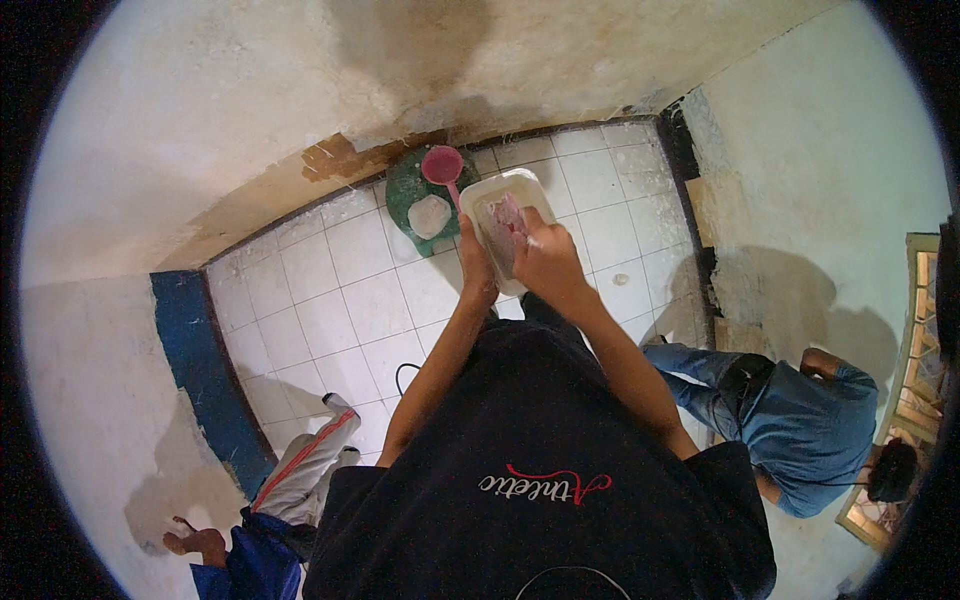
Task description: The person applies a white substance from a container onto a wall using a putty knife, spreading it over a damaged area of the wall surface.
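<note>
My left hand (477, 268) grips the near left side of a whitish rectangular tub (545, 187), with the thumb along its rim. Reaching over the tub from the right, my right hand (549, 262) is closed around a pinkish piece (506, 212) smeared with white. The exact kind of that piece does not show, as my fingers cover part of it. Pale residue coats the tub's inside. Just beyond my left hand stands a green plastic stool (400, 205), with a pink dipper (442, 165) and a round whitish lump or bag (430, 216) on top.
White floor tiles (345, 290) with pale smears run up to patchy walls (270, 130). At the right a person in blue (815, 430) faces the wall. Another person (255, 545) works by the left wall. A dark cable (402, 372) lies near my left forearm.
</note>
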Demonstrator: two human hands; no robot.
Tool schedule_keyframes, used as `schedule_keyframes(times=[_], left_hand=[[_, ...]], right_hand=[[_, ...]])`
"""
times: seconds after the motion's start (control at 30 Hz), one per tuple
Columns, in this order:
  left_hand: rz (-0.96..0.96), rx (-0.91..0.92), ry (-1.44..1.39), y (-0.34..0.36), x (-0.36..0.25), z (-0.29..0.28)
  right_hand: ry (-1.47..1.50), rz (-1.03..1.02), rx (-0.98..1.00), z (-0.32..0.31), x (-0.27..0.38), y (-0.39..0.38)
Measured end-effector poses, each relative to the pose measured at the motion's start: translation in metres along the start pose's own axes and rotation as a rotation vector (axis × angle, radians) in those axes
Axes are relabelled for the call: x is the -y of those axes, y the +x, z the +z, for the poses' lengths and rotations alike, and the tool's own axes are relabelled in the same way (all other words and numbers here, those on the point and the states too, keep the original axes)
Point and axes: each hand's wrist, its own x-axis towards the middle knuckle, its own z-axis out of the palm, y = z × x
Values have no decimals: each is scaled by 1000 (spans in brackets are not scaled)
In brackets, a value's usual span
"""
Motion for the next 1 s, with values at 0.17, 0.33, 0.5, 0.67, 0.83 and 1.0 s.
schedule_keyframes(times=[0.17, 0.33, 0.5, 0.67, 0.83, 1.0], left_hand=[[22, 63, -23, 0, -4, 2], [-65, 81, 39, -10, -16, 23], [-41, 69, 21, -12, -12, 22], [-56, 96, -43, -9, -10, 25], [11, 40, -135, -7, -7, 32], [153, 2, -233, -2, 4, 54]], right_hand=[[6, 224, 71, -26, -7, 10], [47, 160, 65, -14, -17, 5], [-6, 182, 47, -32, -12, 11], [33, 146, 98, -27, -16, 8], [-89, 48, -27, -65, -3, 16], [-82, 41, -96, -80, 2, 28]])
